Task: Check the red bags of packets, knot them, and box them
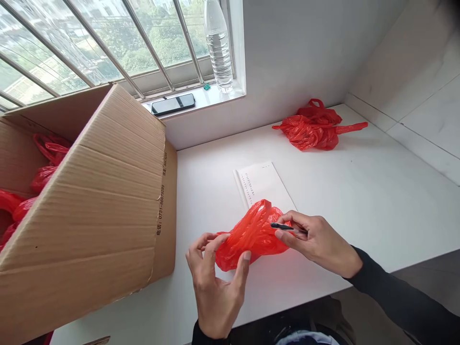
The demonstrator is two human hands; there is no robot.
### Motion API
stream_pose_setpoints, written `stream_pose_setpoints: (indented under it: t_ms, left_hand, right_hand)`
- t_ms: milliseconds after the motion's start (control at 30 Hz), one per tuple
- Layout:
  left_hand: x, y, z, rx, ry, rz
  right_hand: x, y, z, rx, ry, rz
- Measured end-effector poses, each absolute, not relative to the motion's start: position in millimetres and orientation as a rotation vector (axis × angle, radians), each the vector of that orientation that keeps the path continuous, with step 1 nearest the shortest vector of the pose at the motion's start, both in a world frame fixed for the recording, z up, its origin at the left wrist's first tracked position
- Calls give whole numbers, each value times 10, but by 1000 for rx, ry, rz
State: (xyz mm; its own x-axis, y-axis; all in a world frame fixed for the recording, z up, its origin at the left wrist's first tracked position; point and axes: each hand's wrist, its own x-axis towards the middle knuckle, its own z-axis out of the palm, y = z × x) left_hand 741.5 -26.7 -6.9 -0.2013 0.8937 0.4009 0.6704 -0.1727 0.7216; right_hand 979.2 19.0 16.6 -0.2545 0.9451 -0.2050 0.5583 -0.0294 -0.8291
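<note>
A crumpled red plastic bag (247,238) lies near the front of the white table, in front of me. My left hand (217,275) grips its left end, fingers over the top and thumb along the near side. At the bag's right end is my right hand (305,235), closed around a dark pen (282,226) that points left over the red plastic. Whether those fingers also pinch the bag, I cannot tell. Just behind the bag sits a white booklet (268,179) with handwritten-looking lines, its near part covered by the bag. What the bag contains is hidden.
On the left stands an open cardboard box (108,191) with several red bags (45,177) inside. More red bags (312,127) lie at the table's back right. The windowsill holds a phone (173,104) and a clear water bottle (220,57). Walls border the table (359,201).
</note>
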Motion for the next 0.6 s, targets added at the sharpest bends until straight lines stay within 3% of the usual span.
stream_pose_setpoints:
  t_ms: [300,467,600]
  left_hand:
    - [7250,-305,-49,1487,2059,1577]
    - [7296,-395,89,1321,1736,1488]
    - [7440,-378,211,1337,1809,1401]
  right_hand:
    - [9997,129,302,-1643,-1453,954]
    - [10034,124,242,-1647,-1568,858]
    - [9961,126,266,-1592,-1716,944]
